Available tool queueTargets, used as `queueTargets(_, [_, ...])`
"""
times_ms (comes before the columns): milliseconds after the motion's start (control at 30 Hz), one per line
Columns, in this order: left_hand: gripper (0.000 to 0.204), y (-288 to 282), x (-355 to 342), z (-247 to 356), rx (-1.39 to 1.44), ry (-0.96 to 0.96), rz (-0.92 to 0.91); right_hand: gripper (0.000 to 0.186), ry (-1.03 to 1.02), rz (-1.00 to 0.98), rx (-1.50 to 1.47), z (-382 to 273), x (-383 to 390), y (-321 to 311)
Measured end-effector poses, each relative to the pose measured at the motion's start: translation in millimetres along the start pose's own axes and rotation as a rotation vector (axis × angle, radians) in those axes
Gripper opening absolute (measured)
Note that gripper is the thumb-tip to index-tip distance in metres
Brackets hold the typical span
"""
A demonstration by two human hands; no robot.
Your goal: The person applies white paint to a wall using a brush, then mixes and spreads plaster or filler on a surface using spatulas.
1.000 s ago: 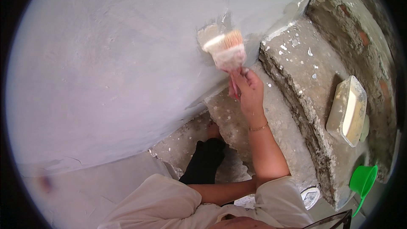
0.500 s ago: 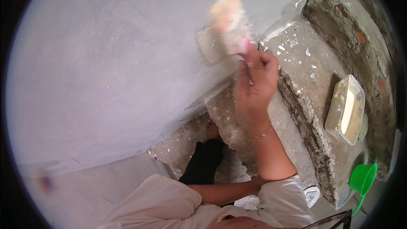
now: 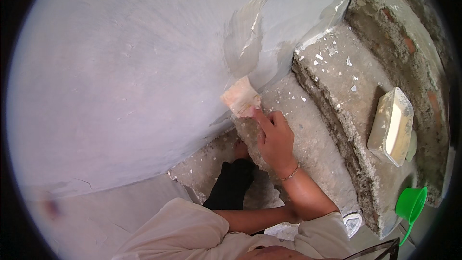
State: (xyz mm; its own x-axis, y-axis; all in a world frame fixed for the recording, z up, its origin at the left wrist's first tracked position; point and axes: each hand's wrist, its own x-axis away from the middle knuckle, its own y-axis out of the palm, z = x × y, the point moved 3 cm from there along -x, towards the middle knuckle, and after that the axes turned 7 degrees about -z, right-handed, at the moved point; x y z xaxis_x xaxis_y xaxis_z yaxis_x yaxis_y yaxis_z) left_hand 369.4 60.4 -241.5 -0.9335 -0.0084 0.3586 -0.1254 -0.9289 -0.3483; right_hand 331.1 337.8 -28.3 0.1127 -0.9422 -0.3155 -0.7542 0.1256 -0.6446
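Observation:
My right hand (image 3: 275,137) is closed round the handle of a wide paintbrush (image 3: 239,97), whose pale, coated bristles are low on the grey wall (image 3: 120,82), close to where it meets the rough steps. A damp streak (image 3: 243,38) with a whitish line runs up the wall above the brush. My left arm (image 3: 255,219) lies across my lap; my left hand (image 3: 291,214) is mostly hidden by my right forearm, its fingers out of sight.
Rough concrete steps (image 3: 337,91) with white flakes climb on the right, bearing a rectangular plastic tub (image 3: 380,125) of creamy white liquid. A green long-handled dipper (image 3: 410,202) sits lower right. My black-trousered leg (image 3: 226,188) and bare foot (image 3: 240,148) rest on a lower step.
The brush swung up the wall, then came down and left to near the wall's base. A longer damp streak now shows where it was. My left arm has barely moved.

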Motion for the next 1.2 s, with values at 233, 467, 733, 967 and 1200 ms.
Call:
queueTargets(233, [0.06, -65.7, 25.6, 34.3, 0.148, -0.397, -0.145, 0.047, 0.027, -0.086, 0.105, -29.3, -43.8, -80.0])
queueTargets(467, [0.057, -64.9, 16.3, 38.4, 0.164, -0.362, -0.131, 0.04, -0.22, 0.425, -0.011, -32.8, -85.7, -102.8])
queueTargets(733, [0.05, -6.7, 0.1, -1.9, -0.001, -0.037, 0.116, 0.044, 0.133, 0.067, 0.047, 35.6, 0.5, 16.0])
queueTargets(967, [0.049, -35.0, 2.9, 16.2, -0.023, -0.205, -0.05, 0.035, 0.182, -0.029, 0.187, 32.0, -23.8, -26.0])
queueTargets(1200, [0.06, -81.2, 27.6, 44.6, 0.125, -0.405, -0.136, 0.03, -0.101, 0.385, -0.112, -12.3, -72.2, -142.7])
